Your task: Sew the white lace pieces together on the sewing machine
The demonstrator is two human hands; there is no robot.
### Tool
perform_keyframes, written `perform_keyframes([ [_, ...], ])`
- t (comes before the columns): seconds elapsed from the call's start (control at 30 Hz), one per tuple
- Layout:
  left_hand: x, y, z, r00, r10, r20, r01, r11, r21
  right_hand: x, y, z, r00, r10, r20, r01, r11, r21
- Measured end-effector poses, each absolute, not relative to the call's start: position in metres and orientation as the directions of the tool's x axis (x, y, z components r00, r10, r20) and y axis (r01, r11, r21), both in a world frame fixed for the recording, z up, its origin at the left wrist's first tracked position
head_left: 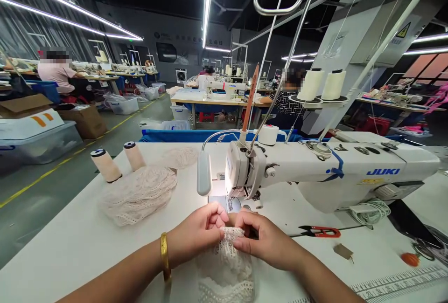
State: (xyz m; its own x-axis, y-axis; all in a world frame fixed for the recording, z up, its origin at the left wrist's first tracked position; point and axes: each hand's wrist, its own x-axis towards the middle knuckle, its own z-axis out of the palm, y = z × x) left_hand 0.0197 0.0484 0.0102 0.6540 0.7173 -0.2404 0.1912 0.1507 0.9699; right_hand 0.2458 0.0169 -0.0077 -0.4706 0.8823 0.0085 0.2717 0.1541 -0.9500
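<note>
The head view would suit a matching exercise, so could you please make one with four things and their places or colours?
1. Lace piece
2. Snips
3. Bangle
4. Peach thread cones

A. Around the left wrist
B. Beside a lace pile
C. Red-handled, lying on the table
D. Between left hand and right hand

Pairs: 1-D, 2-C, 3-A, 4-B
</note>
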Motion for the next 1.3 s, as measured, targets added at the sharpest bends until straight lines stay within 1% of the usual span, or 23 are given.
perform_keyframes([
  [0.07,0.022,0.045,0.008,0.646,0.721,-0.25,0.202,0.153,0.967,0.246,0.016,-0.01,-0.472,0.881,0.026,0.22,0.146,-0.965],
  [0.13,0.023,0.04,0.012,0.673,0.696,-0.249,0.21,0.144,0.967,0.247,0.013,-0.01,-0.502,0.865,-0.007,0.124,0.065,-0.99],
  [0.2,0.022,0.035,0.021,0.744,0.625,-0.237,0.186,0.148,0.971,0.249,0.009,-0.008,-0.575,0.816,-0.067,0.008,-0.076,-0.997],
  [0.23,0.021,0.033,0.027,0.782,0.581,-0.227,0.171,0.152,0.974,0.25,0.008,-0.006,-0.605,0.792,-0.081,-0.019,-0.115,-0.993],
  [0.27,0.02,0.032,0.032,0.808,0.549,-0.215,0.158,0.15,0.976,0.251,0.007,-0.004,-0.621,0.78,-0.08,-0.01,-0.11,-0.994],
  [0.3,0.019,0.031,0.035,0.819,0.537,-0.201,0.152,0.136,0.979,0.252,0.007,-0.002,-0.61,0.789,-0.071,0.035,-0.063,-0.997],
  [0.33,0.019,0.032,0.035,0.809,0.554,-0.194,0.161,0.109,0.981,0.252,0.007,0.0,-0.577,0.815,-0.057,0.106,0.006,-0.994],
  [0.4,0.018,0.037,0.029,0.733,0.653,-0.19,0.228,0.028,0.973,0.25,0.007,0.001,-0.507,0.862,-0.019,0.247,0.124,-0.961],
  [0.43,0.018,0.04,0.024,0.681,0.708,-0.188,0.281,-0.015,0.96,0.249,0.006,0.001,-0.484,0.875,-0.006,0.289,0.153,-0.945],
  [0.5,0.019,0.046,0.012,0.594,0.786,-0.171,0.387,-0.093,0.917,0.246,0.006,-0.002,-0.454,0.891,0.018,0.336,0.191,-0.922],
  [0.57,0.02,0.048,0.002,0.562,0.818,-0.123,0.45,-0.178,0.875,0.243,0.006,-0.005,-0.421,0.905,0.069,0.378,0.244,-0.893],
  [0.63,0.021,0.046,-0.004,0.552,0.833,-0.042,0.48,-0.276,0.833,0.241,0.006,-0.009,-0.386,0.913,0.13,0.411,0.296,-0.862],
  [0.7,0.022,0.041,-0.009,0.546,0.836,0.048,0.49,-0.366,0.792,0.24,0.006,-0.012,-0.366,0.91,0.194,0.422,0.348,-0.837],
  [0.8,0.022,0.035,-0.013,0.549,0.823,0.145,0.479,-0.452,0.753,0.239,0.005,-0.014,-0.348,0.902,0.256,0.43,0.397,-0.811],
  [0.93,0.022,0.031,-0.014,0.566,0.79,0.234,0.43,-0.525,0.734,0.24,0.003,-0.013,-0.331,0.918,0.217,0.418,0.349,-0.839],
  [1.07,0.022,0.029,-0.011,0.577,0.767,0.281,0.39,-0.561,0.73,0.241,0.002,-0.014,-0.33,0.914,0.235,0.417,0.364,-0.833],
  [1.23,0.023,0.028,-0.012,0.548,0.769,0.33,0.423,-0.595,0.684,0.239,0.003,-0.019,-0.316,0.899,0.302,0.418,0.418,-0.806],
  [1.3,0.024,0.027,-0.012,0.534,0.783,0.319,0.423,-0.575,0.7,0.238,0.004,-0.019,-0.313,0.888,0.337,0.397,0.445,-0.802],
])
